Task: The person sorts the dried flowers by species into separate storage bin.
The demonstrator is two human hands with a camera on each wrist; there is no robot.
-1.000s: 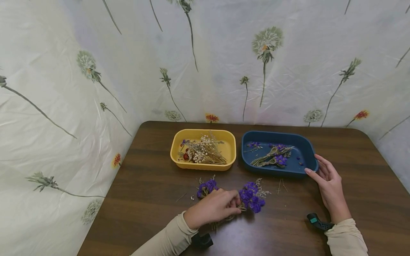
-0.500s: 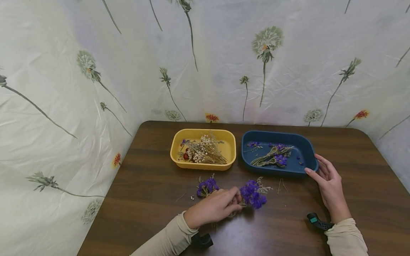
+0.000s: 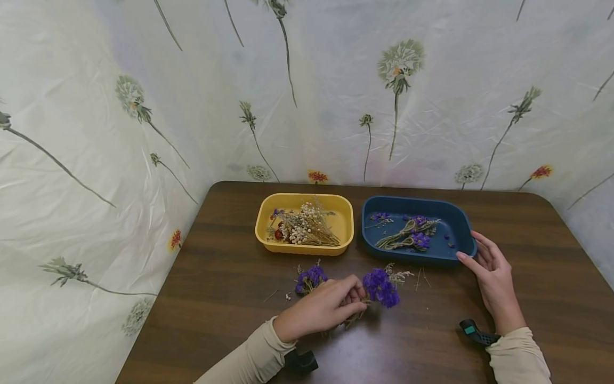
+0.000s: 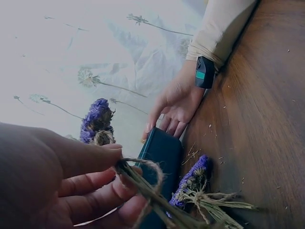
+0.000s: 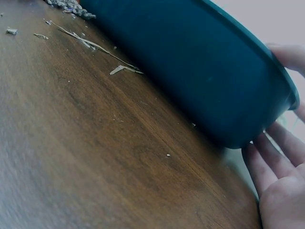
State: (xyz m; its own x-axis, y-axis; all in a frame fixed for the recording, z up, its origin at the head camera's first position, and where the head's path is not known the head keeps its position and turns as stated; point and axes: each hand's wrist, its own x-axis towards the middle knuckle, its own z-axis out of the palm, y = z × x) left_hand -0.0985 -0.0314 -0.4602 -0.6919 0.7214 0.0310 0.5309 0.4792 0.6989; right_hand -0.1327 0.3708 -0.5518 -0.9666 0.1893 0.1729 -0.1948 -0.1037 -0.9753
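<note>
In the head view my left hand [image 3: 331,305] pinches a bunch of dried purple flowers [image 3: 381,288] by its stems, just below the blooms. The left wrist view shows twine [image 4: 155,167] looped round these stems [image 4: 152,193], between thumb and fingers. A second tied purple bunch [image 3: 310,278] lies on the table, partly behind my left hand. At the right, my right hand [image 3: 494,274] grips the near right corner of a blue tray [image 3: 412,258]. Its thumb [image 5: 288,57] is at the rim and its fingers [image 5: 271,155] are against the outside, low down.
Tied purple bunches [image 3: 417,232] and loose bits lie in the blue tray. To its left stands a yellow tray [image 3: 307,249] with dried white and red flowers [image 3: 304,226]. Broken stems [image 3: 422,278] and white crumbs [image 3: 288,296] lie on the brown table [image 3: 422,341].
My left hand has shifted slightly to the right with the purple bunch, whose blooms have moved right and up a little. The right hand and both trays have stayed put.
</note>
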